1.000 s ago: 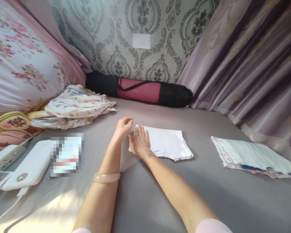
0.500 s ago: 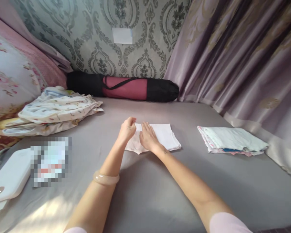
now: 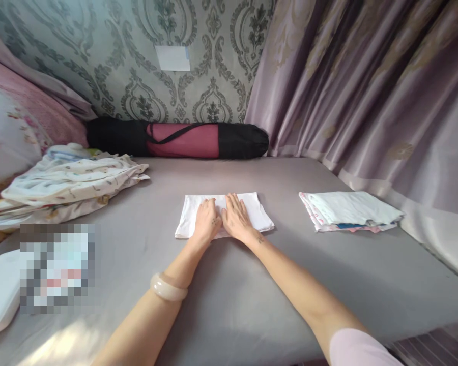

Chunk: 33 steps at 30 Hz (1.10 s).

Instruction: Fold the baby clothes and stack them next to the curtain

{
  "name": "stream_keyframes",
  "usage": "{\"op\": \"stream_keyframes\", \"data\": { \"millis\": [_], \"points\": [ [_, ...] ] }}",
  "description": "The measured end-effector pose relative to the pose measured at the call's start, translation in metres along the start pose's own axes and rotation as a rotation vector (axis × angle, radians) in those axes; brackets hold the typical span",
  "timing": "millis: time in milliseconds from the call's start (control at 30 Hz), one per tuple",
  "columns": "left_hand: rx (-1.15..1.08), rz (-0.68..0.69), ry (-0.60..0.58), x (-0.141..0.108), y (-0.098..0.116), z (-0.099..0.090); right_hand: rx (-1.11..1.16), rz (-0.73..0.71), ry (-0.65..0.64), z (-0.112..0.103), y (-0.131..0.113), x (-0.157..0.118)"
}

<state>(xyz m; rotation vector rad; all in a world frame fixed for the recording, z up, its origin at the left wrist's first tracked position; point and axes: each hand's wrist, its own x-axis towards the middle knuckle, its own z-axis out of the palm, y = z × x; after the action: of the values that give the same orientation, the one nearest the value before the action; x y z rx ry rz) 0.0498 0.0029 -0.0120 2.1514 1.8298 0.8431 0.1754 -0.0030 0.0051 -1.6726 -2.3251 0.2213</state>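
Observation:
A white folded cloth garment (image 3: 261, 216) lies on the grey bed sheet in front of me, its near edge slightly wavy. My left hand (image 3: 207, 219) rests on its middle, fingers curled down into the fabric; the fingertips are hidden. Right beside it, my right hand (image 3: 235, 216) is pressed flat on the same garment with the fingers stretched forward. The two hands nearly touch at the thumbs. A pale bangle (image 3: 169, 287) sits on my left forearm.
To the right lies a stack of folded clothes (image 3: 351, 208). Loose patterned clothes (image 3: 76, 178) are heaped at the left, behind a blurred-out item (image 3: 63, 269) and a white device (image 3: 2, 290). A black and red long bag (image 3: 183, 140) lies along the wall, beside purple curtains (image 3: 309, 76).
My left hand has come from the garment's left side onto its middle, and the garment's left part now lies flat and visible. My right hand stays pressed on it. The view has shifted slightly right.

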Motion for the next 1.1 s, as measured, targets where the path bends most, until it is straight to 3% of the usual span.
{"op": "stream_keyframes", "data": {
  "millis": [100,333,467,600,833,1000,1100],
  "points": [
    [0.064,0.012,0.035,-0.003,-0.002,0.005,-0.045,0.061,0.025,-0.004,0.011,-0.002],
    [0.201,0.034,-0.086,-0.008,-0.004,0.008,-0.036,0.097,-0.116,-0.005,0.03,0.0],
    [0.288,-0.045,-0.042,-0.006,-0.009,-0.002,-0.085,0.134,-0.048,-0.015,0.045,0.002],
    [0.315,-0.167,-0.103,-0.004,-0.015,-0.009,-0.079,0.176,-0.106,-0.014,0.059,-0.001],
    [0.294,-0.174,-0.125,-0.002,-0.019,-0.009,0.054,0.175,-0.096,-0.012,0.068,0.004],
    [0.277,-0.195,-0.019,0.004,-0.029,-0.026,0.259,0.326,0.061,-0.036,0.099,0.011],
    [0.333,-0.293,-0.026,0.007,-0.043,-0.044,0.263,0.428,0.042,-0.048,0.121,0.01]
  ]
}}
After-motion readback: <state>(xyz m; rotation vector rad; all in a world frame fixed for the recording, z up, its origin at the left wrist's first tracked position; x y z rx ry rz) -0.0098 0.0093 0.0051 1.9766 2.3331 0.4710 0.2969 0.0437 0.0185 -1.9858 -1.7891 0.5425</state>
